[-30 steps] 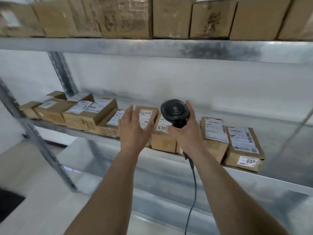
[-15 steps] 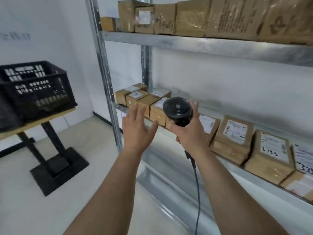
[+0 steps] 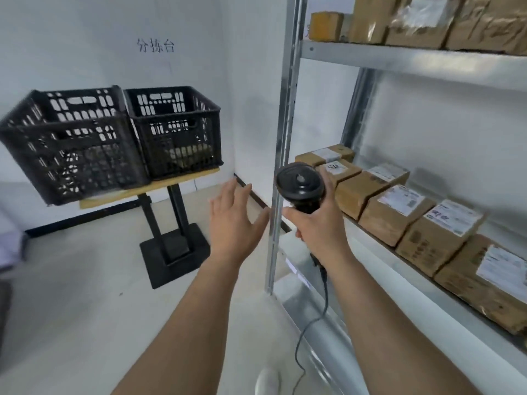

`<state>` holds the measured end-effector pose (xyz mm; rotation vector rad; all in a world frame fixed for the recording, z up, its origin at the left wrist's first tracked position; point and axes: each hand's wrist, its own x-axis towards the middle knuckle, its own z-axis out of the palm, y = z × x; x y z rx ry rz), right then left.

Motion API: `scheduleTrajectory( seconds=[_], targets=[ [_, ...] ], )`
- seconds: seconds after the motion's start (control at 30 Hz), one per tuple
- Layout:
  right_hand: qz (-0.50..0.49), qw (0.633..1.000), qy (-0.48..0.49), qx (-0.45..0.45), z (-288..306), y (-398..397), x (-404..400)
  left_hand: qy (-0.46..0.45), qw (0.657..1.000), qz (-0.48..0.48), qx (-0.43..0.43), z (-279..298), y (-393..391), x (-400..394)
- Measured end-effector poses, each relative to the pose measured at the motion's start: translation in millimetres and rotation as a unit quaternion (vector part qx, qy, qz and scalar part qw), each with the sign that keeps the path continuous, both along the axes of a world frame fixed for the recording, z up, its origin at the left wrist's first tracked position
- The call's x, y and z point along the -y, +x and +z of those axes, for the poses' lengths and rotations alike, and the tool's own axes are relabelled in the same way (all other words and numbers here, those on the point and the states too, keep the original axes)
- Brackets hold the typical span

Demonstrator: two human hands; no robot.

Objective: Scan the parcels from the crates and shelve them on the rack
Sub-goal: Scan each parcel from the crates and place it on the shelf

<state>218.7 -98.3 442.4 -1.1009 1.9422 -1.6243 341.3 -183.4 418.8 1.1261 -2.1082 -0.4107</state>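
Note:
Two black plastic crates stand side by side on a small stand at the left: the left crate (image 3: 71, 146) and the right crate (image 3: 176, 129), with pale parcels dimly visible through the right one's slats. My right hand (image 3: 319, 226) grips a black corded barcode scanner (image 3: 299, 186) just in front of the rack's upright post. My left hand (image 3: 233, 220) is held out empty, fingers spread, between the crates and the rack. Brown labelled parcels (image 3: 396, 212) lie in a row on the metal rack's middle shelf (image 3: 456, 303) at the right.
The stand (image 3: 171, 243) has a wooden top, black legs and a heavy black base plate on the pale floor. More cardboard boxes (image 3: 419, 21) fill the top shelf. The rack's front post (image 3: 281, 155) runs upright beside my right hand. My white shoe (image 3: 266, 380) shows below.
The view has swung left from the shelf toward the crates, which now stand nearer the centre. Both hands keep their pose; the right still holds the scanner, the left stays empty.

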Motion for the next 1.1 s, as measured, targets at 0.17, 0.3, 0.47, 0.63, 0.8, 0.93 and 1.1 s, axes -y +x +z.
scheduleTrajectory(
  seconds=[0.17,0.3,0.47,0.63,0.8,0.93,1.1],
  targets=[
    [0.057,0.998,-0.007,0.003,-3,11,89,-0.012,0.998,0.064,0.015,-4,21,76],
    [0.096,0.995,-0.023,0.019,2,9,165,-0.018,0.995,0.096,0.034,5,21,146],
    [0.136,0.99,-0.029,0.012,21,-10,267,-0.023,0.991,0.122,0.041,28,10,238],
    [0.153,0.988,-0.032,-0.021,36,-22,352,-0.039,0.989,0.133,0.053,45,1,316],
    [0.154,0.987,-0.027,-0.031,41,-20,420,-0.05,0.986,0.136,0.081,53,6,382],
    [0.138,0.989,-0.028,-0.04,43,-16,468,-0.059,0.986,0.118,0.101,58,11,433],
    [0.117,0.991,-0.037,-0.043,51,-16,520,-0.076,0.986,0.084,0.12,70,14,497]
  ],
)
